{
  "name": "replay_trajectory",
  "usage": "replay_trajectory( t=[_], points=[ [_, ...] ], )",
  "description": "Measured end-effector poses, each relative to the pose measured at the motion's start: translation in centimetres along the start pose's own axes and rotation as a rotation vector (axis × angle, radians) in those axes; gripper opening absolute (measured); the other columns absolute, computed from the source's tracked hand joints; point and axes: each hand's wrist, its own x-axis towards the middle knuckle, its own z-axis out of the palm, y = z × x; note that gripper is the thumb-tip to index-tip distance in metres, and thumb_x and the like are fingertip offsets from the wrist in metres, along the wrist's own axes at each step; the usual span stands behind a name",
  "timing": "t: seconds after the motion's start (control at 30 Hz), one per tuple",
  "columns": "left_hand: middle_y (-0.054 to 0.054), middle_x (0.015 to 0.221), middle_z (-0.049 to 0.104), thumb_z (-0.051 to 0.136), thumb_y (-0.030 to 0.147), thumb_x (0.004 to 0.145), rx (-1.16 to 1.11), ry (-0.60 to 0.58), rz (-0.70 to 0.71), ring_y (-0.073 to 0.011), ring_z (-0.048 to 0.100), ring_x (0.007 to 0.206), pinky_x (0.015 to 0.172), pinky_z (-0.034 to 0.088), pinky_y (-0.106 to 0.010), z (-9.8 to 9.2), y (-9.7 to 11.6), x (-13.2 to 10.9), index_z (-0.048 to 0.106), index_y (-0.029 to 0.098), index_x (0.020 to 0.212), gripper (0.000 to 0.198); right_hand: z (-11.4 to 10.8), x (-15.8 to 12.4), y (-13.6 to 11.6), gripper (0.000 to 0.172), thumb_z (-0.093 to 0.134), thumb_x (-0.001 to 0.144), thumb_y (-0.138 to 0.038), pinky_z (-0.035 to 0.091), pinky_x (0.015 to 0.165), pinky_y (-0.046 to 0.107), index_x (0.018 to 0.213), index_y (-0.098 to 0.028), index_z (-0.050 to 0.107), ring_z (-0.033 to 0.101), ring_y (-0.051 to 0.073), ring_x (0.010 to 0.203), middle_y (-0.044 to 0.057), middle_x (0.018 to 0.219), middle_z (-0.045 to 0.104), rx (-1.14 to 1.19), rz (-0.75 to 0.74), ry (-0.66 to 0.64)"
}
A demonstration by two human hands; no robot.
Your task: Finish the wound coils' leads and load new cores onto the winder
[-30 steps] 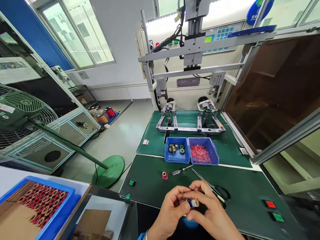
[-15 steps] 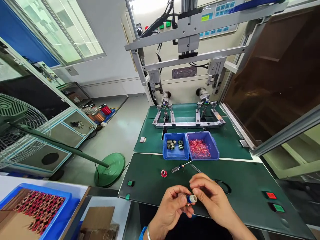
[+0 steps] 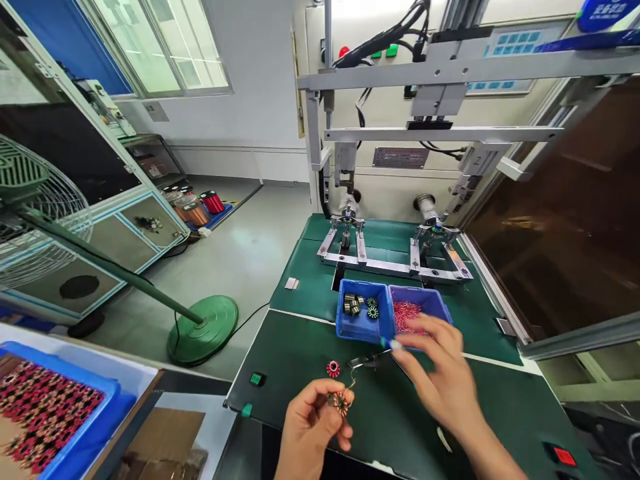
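Observation:
My left hand (image 3: 315, 420) pinches a copper-wound motor stator (image 3: 340, 404) above the front edge of the bench, and a loose wire end rises from it. Held out to the right and farther forward, my right hand (image 3: 443, 377) has its fingertips closed on a small blue-and-white tube (image 3: 389, 343), smeared by motion. That hand passes in front of the purple-blue bin (image 3: 440, 308) of short red wire pieces. A red-and-white stator (image 3: 333, 369) lies on the green mat just beyond my left hand. Beside it rests a screwdriver (image 3: 363, 362), partly covered by my right hand.
A blue bin (image 3: 365, 333) with several stator cores stands left of the wire bin. Behind them is a winding machine with a metal fixture frame (image 3: 390, 267). A green button (image 3: 257, 379) and a red button (image 3: 565, 457) sit on the bench. At lower left, a blue tray (image 3: 95, 413) holds many wound stators.
My hands have separated. The right one has moved forward with the tube, away from the stator that stays in my left hand. The head view has shifted.

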Motion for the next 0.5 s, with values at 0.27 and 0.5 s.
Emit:
replay_trajectory(
  t=[0.27,0.5],
  points=[
    [-0.013,0.105,0.077,0.078,0.046,0.079,-0.252,-0.059,0.002,-0.0146,0.071,0.066,0.059,0.057,-0.023,0.2,2.7,1.3,0.075,0.018,0.094,0.032,8.1,4.5,2.8,0.007,0.072,0.084,-0.028,0.037,0.086,0.062,0.082,-0.025,0.077,0.054,0.032,0.093,0.007,0.079,0.075,-0.041,0.035,-0.377],
    [-0.005,0.091,0.075,0.082,0.037,0.078,-0.295,-0.136,-0.058,-0.0137,0.072,0.068,0.060,0.059,-0.020,2.2,2.2,1.6,0.067,0.018,0.096,0.031,2.2,1.8,-2.6,0.032,0.059,0.095,-0.049,0.054,0.082,0.040,0.110,-0.026,0.074,0.061,0.024,0.096,0.009,0.100,0.070,0.333,0.071,-0.442]
  ],
)
